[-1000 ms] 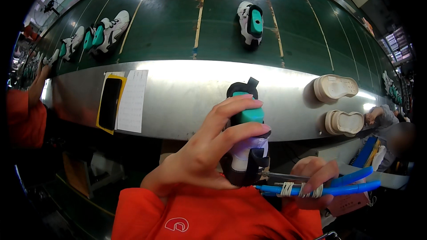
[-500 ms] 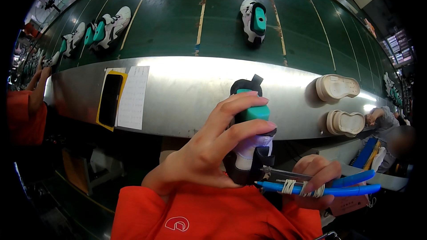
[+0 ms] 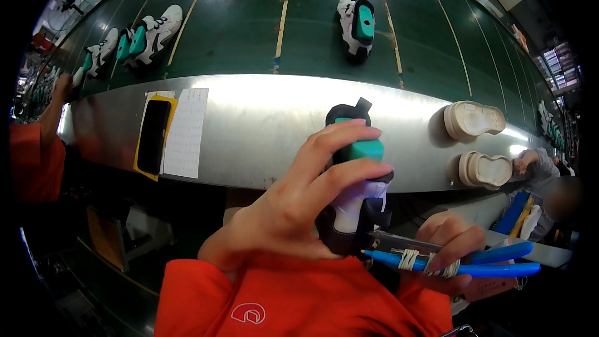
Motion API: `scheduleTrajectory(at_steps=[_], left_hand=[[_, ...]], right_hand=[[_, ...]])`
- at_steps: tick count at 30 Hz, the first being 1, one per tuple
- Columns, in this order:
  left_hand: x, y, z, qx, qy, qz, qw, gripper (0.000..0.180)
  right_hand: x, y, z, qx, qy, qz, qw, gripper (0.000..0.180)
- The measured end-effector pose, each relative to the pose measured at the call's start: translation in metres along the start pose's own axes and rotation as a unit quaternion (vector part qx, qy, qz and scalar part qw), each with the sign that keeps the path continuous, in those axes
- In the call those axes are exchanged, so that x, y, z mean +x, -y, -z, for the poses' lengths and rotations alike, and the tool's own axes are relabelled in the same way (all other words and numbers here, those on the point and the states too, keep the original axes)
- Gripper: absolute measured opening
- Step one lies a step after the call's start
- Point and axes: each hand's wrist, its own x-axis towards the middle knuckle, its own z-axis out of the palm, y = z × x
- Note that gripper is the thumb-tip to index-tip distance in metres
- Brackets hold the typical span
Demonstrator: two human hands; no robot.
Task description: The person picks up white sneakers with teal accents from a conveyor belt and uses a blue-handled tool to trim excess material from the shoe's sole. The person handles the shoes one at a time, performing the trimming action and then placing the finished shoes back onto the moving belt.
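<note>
My left hand (image 3: 281,209) is closed around a white and black shoe upper (image 3: 347,215) on a teal last (image 3: 368,150). Its fingers spread over the last, and a black loop stands up at the top. In my right hand (image 3: 455,237) is a bundle of pens (image 3: 490,270), bound with pale rubber bands. One pen is blue with a pointed tip, while the other has a clear, dark-looking barrel and a blue end. Both tips lie close to the black lower edge of the upper; whether they touch it I cannot tell.
A green conveyor belt (image 3: 243,31) carries white shoes on teal lasts, including one shoe (image 3: 359,28) straight ahead. On the metal ledge (image 3: 268,125) are a phone (image 3: 153,137), a paper sheet (image 3: 185,134) and two cream soles (image 3: 475,120). Other people work at both sides.
The shoe upper and both hands have shifted slightly to the right. The pen tips stay beside the upper's lower edge. At far left, another person's arm has moved.
</note>
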Motion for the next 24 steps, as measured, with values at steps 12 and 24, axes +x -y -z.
scheduleTrajectory(at_steps=[12, 24], left_hand=[[0.013, 0.004, 0.003, 0.002, -0.029, 0.006, 1.000, 0.078], [-0.044, 0.028, -0.026, 0.116, -0.006, -0.134, 0.984, 0.055]], right_hand=[[0.044, 0.024, 0.015, -0.135, 0.191, -0.100, 0.967, 0.038], [-0.013, -0.019, 0.047, -0.039, -0.338, -0.034, 0.940, 0.037]])
